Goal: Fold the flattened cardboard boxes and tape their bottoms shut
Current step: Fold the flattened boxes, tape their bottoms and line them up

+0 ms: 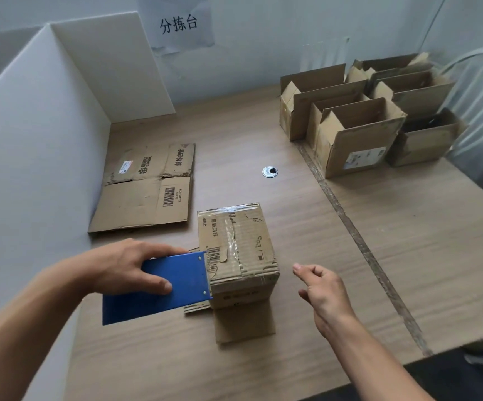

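A folded cardboard box (240, 250) stands near the middle of the table (379, 256), toward its near edge. A strip of clear tape runs along the seam of its upper face, and loose flaps are spread flat on the wood beneath it. The left hand (130, 264) grips a flat blue tool (174, 287), thumb across its top and fingers over its far edge, with the tool's end pressed against the box's left side. The right hand (324, 293) hovers just beside the box's right side, holding nothing, fingers loosely curled and thumb extended. A flattened box (147, 189) lies at the table's left edge against a white partition (32, 140). A cluster of open-topped boxes (359, 131) stands at the far right corner. A round metal grommet (269, 171) sits in the tabletop between them.
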Motion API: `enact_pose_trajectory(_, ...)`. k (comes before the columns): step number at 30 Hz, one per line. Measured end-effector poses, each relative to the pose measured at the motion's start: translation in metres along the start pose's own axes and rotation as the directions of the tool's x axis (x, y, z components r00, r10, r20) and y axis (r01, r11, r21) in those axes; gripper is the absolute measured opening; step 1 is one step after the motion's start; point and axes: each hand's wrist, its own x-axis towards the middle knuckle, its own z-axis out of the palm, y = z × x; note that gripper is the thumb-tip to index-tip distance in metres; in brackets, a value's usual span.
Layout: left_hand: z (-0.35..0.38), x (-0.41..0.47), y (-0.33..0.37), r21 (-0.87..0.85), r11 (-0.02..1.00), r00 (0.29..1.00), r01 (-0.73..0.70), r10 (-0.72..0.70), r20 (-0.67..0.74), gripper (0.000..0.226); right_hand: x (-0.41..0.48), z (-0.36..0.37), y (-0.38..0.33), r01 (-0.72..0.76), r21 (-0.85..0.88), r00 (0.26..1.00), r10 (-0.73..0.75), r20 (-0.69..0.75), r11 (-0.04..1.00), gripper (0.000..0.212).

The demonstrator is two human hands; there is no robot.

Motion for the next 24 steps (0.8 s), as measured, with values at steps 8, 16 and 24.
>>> enact_pose_trajectory(8,-0.010,-0.015,-0.001,-0.095,0.995,0.998,0.005,0.001,0.061,0.060,0.003,0.008,0.001,-0.004,-0.001,1.000,0.004,-0.012,1.000,0.020)
enact_pose_trajectory(16,-0.006,0.004,-0.002,-0.074,0.991,0.990,0.114,-0.107,0.091,0.061,0.007,0.005,0.002,-0.041,-0.032,0.999,0.041,0.001,0.999,0.020)
enact_pose_trajectory(24,0.001,0.018,-0.007,-0.071,0.978,0.975,0.195,-0.185,0.123,0.055,0.008,0.013,0.009,-0.096,-0.134,0.995,0.100,0.024,0.986,0.020)
